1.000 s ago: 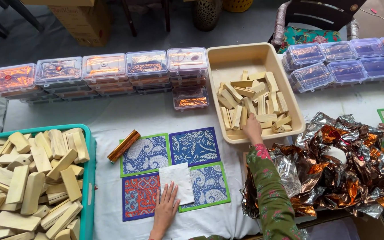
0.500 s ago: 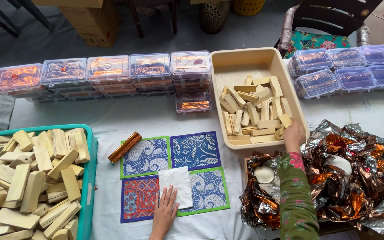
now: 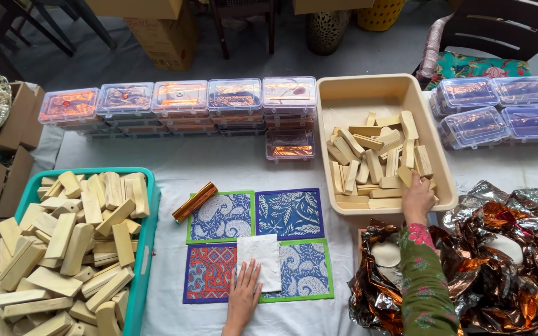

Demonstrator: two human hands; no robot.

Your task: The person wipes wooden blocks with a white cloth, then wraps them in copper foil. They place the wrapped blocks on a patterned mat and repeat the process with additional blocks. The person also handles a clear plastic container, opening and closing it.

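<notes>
While the left hand [image 3: 244, 292] lies flat with fingers spread, palm down on a white sheet of paper [image 3: 259, 261], nothing is gripped in it; the sheet rests where four patterned cloth squares [image 3: 287, 213] meet on the white table cover [image 3: 231, 165]. Just left of the squares lies a copper-wrapped bar [image 3: 195, 201], tilted. Nearer the left edge, a teal crate [image 3: 146, 249] holds a heap of pale wooden blocks [image 3: 70, 249]. At the near right, crumpled copper foil [image 3: 505, 261] is piled beside the green patterned sleeve [image 3: 428, 286]. Farther out, the right hand [image 3: 417, 198] reaches into a beige tub [image 3: 368, 93], fingers closed on one pale block [image 3: 405, 175] at the tub's near edge among other loose blocks. Beyond, stacked clear lidded boxes [image 3: 182, 99] run along the far side, with more at the far right [image 3: 499, 109].
</notes>
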